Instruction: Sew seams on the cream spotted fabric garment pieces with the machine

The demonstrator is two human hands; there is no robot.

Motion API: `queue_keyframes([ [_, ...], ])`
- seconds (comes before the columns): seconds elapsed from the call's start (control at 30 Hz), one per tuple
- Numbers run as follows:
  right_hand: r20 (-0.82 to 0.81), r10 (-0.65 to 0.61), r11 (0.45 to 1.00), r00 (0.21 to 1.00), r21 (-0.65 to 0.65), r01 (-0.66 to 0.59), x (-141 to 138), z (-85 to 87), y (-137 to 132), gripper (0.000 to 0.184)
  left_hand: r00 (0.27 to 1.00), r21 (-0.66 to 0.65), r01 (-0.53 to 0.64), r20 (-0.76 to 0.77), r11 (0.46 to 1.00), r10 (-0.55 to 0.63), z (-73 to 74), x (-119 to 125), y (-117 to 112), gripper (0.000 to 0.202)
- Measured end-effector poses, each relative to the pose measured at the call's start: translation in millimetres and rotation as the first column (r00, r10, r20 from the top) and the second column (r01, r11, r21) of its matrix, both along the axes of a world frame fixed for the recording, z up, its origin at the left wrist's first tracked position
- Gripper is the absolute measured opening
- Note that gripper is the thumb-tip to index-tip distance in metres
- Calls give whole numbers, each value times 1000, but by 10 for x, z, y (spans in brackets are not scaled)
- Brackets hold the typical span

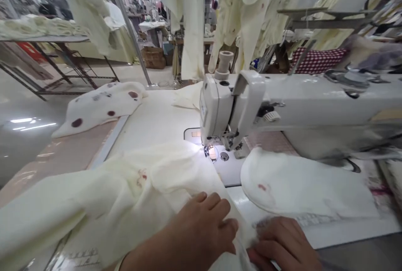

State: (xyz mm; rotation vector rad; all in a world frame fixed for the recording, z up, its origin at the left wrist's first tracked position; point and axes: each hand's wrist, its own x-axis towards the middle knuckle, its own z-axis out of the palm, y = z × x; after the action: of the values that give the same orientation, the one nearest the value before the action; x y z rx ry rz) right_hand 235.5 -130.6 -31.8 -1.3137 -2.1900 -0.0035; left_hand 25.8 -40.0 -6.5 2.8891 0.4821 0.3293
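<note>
Spreading across most of the white table (157, 116), the cream garment (103, 195) is the largest thing in hand: a thin, limp cloth that looks light, likely to slide and wrinkle easily, and best taken at an edge or seam with a flat palm steadying the rest. It runs out leftward and forward from the fingers, bunching toward the sewing machine (282, 103), whose lit needle area sits well beyond the fingertips.

Just beyond and to the right of the right hand's knuckles lies a rounded cream fabric piece (301, 191), flat on the machine bed, apart from both hands.

The left hand (201, 229) rests palm-down on the garment's near edge, fingers together and slightly curled, pressing the cloth to the table. The right hand (282, 243) sits just beside it, low at the frame's bottom; its fingers curl inward around the same cloth edge, though blur hides whether they truly pinch it.

A spotted fabric piece (103, 107) lies far off left.
</note>
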Motion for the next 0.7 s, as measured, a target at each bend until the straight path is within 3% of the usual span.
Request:
queue_keyframes([
  [0.17,-43,-17,1000,999,-12,17,-37,37,3,22,996,-46,-61,-64,997,58,-85,51,-53,19],
  [0.4,-53,-18,1000,998,-20,17,-39,60,2,16,992,-78,-69,-111,995,61,-23,61,-51,23],
  [0.6,-24,22,1000,999,-21,-22,-38,140,-1,12,995,87,57,-85,995,-49,17,73,-87,19],
  [0.7,-6,34,999,999,-3,-34,-20,138,-9,12,997,120,63,-49,991,-58,23,100,-114,15],
])
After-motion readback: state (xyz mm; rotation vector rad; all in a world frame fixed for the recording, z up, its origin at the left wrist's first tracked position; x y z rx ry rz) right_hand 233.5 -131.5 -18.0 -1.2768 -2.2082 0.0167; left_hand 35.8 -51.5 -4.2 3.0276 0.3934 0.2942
